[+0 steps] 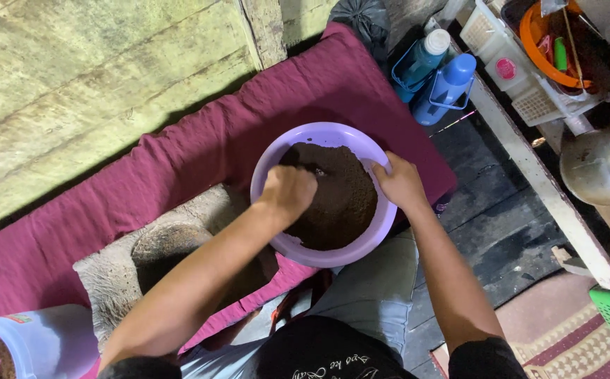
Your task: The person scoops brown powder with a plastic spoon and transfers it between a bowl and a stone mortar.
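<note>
Seen from above: a round lilac plastic basin [266,172], smooth-walled, sits on a maroon cloth [199,147] spread over the floor and holds a mound of dark brown, crumbly, soil-like powder [340,203]. The left hand [289,193] is pressed into the powder at the basin's near-left side, its fingers curled down into the material; whether this grip is closed on anything cannot be told. The right hand [399,184] clasps the basin's right rim, its grip closed on the plastic edge with the thumb inside. Just left of the basin, partly under the left forearm, lies a rough grey stone mortar [119,277] with a hollow worn into it. Farther left of the basin, at the picture's corner, stands a pale lilac bucket [45,340] showing some of the same brown material. Beyond the basin's far right lie two plastic flasks, one teal [420,60] and one blue [448,88]. Right of these, a white slatted crate [515,77] holds an orange bowl [533,42]. A dull metal pot [599,165] stands well right of the basin.
</note>
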